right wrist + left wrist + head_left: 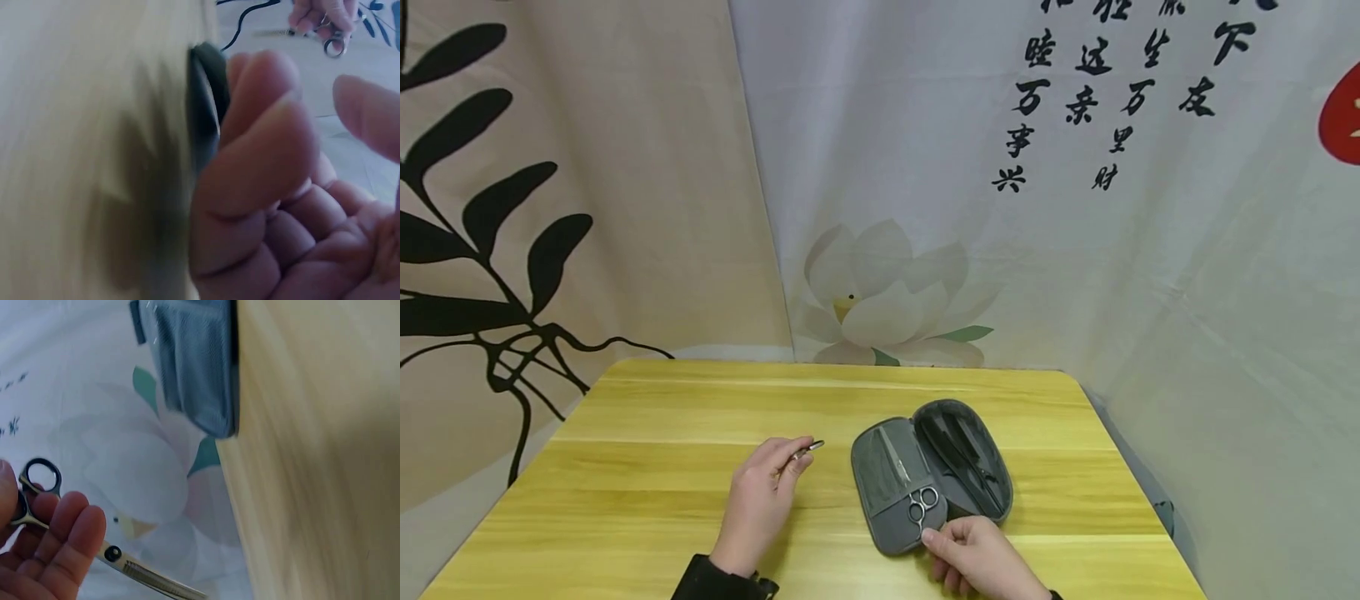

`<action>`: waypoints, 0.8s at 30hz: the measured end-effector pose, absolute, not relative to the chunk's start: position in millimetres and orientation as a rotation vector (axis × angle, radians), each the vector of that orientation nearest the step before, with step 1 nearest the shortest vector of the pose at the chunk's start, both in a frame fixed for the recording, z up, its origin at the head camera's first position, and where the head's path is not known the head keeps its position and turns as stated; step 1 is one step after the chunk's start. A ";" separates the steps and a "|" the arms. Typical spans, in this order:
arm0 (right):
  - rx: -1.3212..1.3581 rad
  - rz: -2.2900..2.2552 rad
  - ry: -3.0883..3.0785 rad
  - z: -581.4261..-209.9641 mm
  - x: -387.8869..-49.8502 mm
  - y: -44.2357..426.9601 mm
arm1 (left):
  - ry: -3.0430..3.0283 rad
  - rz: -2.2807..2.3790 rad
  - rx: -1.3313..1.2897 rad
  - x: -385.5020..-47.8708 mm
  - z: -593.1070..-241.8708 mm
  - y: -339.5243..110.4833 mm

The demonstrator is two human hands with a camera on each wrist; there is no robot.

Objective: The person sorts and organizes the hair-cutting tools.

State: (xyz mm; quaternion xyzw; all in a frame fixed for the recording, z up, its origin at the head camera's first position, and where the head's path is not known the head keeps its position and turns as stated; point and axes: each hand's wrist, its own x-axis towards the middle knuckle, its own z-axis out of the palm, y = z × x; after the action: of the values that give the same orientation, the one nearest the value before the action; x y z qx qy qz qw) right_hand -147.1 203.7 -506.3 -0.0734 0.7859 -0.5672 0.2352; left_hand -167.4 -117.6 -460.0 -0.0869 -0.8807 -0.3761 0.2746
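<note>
My left hand (762,496) pinches a pair of thinning scissors (112,552) above the table, left of the case. One toothed blade and a finger ring show in the left wrist view. An unfolded grey case (891,533) lies on the table. Its left half holds silver scissors (917,505), their blades inside a see-through pocket. Dark long tools, perhaps combs or clips (958,458), lie in the right half. At the case's near edge is my right hand (977,554), fingers loosely bent. In the right wrist view its thumb stands apart from the fingers, with nothing held between them.
The yellow wood-grain table (685,433) reaches back to a hanging cloth (895,167) printed with a lotus and black writing. A second cloth (647,167) with dark leaves hangs at the left. The table's right edge slopes away beyond the case.
</note>
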 end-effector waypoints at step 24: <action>-0.423 -1.858 1.563 -501.3 -144.0 198.9 | -2.119 -0.382 -1.122 -143.9 -489.9 -33.3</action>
State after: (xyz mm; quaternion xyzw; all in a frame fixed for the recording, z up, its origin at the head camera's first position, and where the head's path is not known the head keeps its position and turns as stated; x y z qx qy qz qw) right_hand -144.0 198.9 -501.3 -0.1619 0.5982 -0.7111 0.3320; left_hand -143.9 -33.3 -489.9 -0.4331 -0.8177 -0.1474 0.3493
